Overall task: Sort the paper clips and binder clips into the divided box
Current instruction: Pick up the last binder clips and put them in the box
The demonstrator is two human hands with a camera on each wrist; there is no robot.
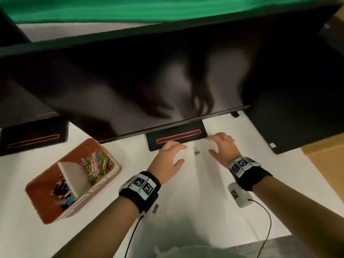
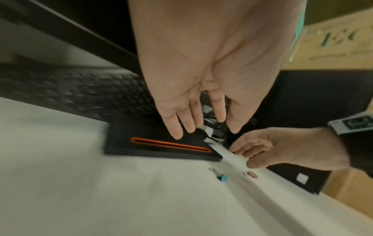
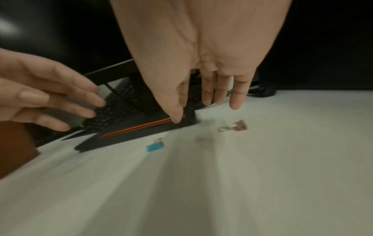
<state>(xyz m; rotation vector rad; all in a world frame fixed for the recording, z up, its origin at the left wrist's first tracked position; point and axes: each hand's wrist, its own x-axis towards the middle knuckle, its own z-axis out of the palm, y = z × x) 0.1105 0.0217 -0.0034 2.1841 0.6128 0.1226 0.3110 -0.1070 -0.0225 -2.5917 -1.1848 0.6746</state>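
Head view: left hand [image 1: 168, 157] and right hand [image 1: 224, 146] both spread, empty, flanking blue clip [image 1: 197, 152] on desk [image 1: 186, 211]; box [image 1: 42, 207] at 8 o'clock, well apart.

Left wrist view: pink clip [image 2: 251, 174] at 3 o'clock of blue, near right thumb.

Right wrist view: best to pinch each clip by its body, then drop among binder clips, not paper clips.

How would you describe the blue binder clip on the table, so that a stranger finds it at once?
Start at the black monitor stand with the orange outline, on the white table. Just in front of it, between the left hand and the right hand, lies the blue binder clip. Its only loose neighbour, the pink binder clip, lies under the right hand.
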